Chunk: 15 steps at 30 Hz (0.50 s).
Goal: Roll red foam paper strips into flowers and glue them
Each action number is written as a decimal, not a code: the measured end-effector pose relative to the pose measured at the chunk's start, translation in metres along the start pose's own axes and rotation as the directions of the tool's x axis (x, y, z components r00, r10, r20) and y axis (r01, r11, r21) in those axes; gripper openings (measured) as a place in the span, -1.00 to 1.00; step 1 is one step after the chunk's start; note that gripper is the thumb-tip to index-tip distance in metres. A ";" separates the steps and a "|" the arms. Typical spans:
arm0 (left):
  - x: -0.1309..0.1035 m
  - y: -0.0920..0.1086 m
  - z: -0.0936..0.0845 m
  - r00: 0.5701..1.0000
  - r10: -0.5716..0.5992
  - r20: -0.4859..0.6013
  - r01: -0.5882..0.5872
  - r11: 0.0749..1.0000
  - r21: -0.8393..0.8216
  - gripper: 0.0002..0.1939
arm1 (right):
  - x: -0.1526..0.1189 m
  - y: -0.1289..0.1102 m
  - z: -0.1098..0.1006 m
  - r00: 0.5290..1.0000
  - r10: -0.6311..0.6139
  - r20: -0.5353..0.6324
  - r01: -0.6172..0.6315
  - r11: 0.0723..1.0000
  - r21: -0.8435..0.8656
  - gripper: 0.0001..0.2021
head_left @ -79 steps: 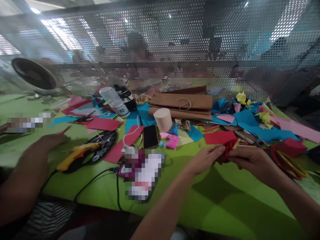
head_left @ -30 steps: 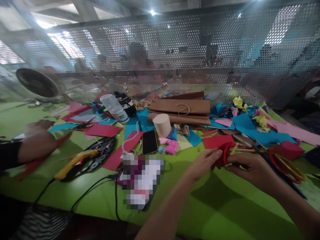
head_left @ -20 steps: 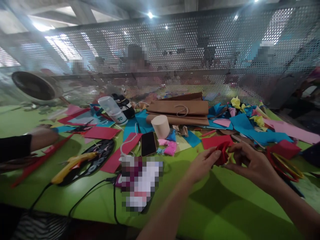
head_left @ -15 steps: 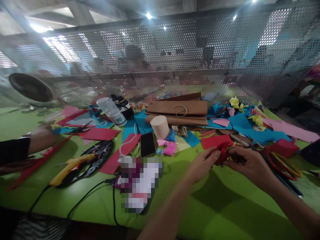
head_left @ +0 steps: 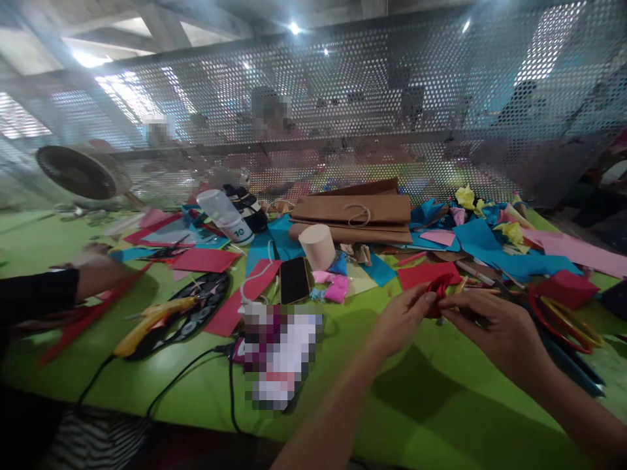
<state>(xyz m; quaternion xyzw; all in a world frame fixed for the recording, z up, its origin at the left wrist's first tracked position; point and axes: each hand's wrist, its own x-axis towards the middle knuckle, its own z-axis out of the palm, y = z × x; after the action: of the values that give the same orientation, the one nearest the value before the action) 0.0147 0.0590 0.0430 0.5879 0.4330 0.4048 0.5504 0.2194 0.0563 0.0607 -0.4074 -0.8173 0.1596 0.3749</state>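
Observation:
A folded red paper piece (head_left: 439, 287) is raised over the green table, right of centre. My left hand (head_left: 402, 318) pinches its left side between thumb and fingers. My right hand (head_left: 490, 320) is closed at the paper's right edge, thumb and forefinger pressed together on it. Behind the paper lies a flat red sheet (head_left: 414, 274) on the table. Red and yellow rings (head_left: 568, 323) lie to the right of my right hand.
A yellow glue gun (head_left: 151, 323), a phone (head_left: 294, 281), a cream cylinder (head_left: 317, 247), a bottle (head_left: 223, 215) and brown paper (head_left: 350, 212) lie on the green table (head_left: 343, 385). At left a co-worker's hand (head_left: 100, 264) touches red material.
The view has shifted slightly, so the table things appear a little further right. My right hand's fingers have closed in nearer to the thumb at the red paper, which is turned differently.

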 end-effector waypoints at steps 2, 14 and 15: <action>0.000 -0.001 0.001 1.000 0.025 -0.006 -0.025 0.999 0.030 -0.47 | 0.001 -0.001 0.004 1.000 0.015 0.011 -0.015 0.999 -0.041 -0.81; -0.004 0.006 0.000 0.999 0.003 0.045 -0.005 0.999 0.046 -0.44 | 0.008 -0.002 0.003 0.980 0.079 0.182 -0.104 0.986 0.130 -0.77; -0.004 0.006 -0.001 0.999 -0.001 0.051 -0.001 0.999 0.045 -0.43 | 0.009 -0.001 0.002 0.980 0.067 0.189 -0.094 0.986 0.138 -0.77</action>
<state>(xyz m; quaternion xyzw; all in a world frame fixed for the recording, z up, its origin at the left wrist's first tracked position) 0.0128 0.0554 0.0488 0.6102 0.4280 0.3799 0.5478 0.2144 0.0627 0.0640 -0.3952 -0.8171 0.2712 0.3203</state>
